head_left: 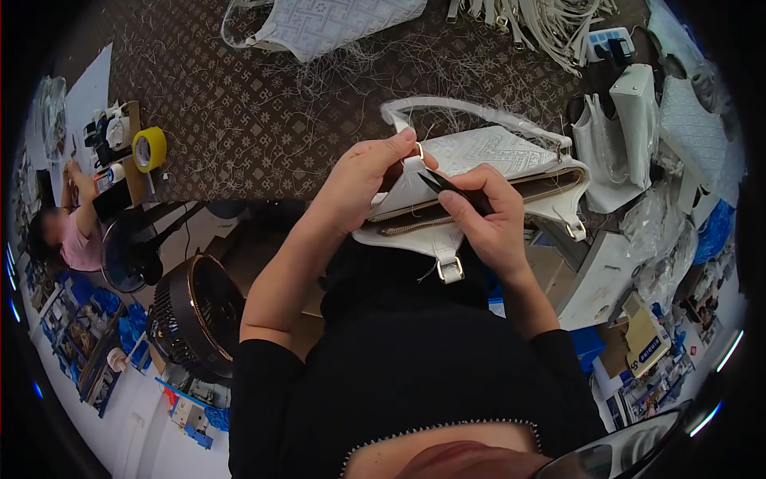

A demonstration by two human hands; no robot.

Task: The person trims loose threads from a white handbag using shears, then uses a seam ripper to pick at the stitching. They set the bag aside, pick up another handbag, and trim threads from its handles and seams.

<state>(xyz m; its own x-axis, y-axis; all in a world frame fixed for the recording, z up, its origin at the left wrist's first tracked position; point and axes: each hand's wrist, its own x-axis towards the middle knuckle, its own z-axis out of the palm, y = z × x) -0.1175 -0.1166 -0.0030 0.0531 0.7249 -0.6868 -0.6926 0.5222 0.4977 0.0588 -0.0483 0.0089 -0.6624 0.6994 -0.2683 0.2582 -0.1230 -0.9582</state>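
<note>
A white handbag (479, 156) with an embossed pattern lies at the table's near edge, its zipped top (447, 214) towards me. My left hand (363, 177) pinches the white strap tab with a metal buckle (418, 150) at the bag's left end. In my right hand (491, 211) are small black thread snips (437, 182), their tips close to that tab. A plastic-wrapped handle (479, 108) arches behind the bag. Another buckled tab (449, 270) hangs down at the front, with loose threads on it.
Thread scraps litter the brown patterned tabletop (239, 120). Further back lie another white bag (335, 24) and a bundle of straps (535, 24). White bags (634, 120) stand at right. Yellow tape (149, 149) and a black fan (199, 315) are at left, near another person (80, 239).
</note>
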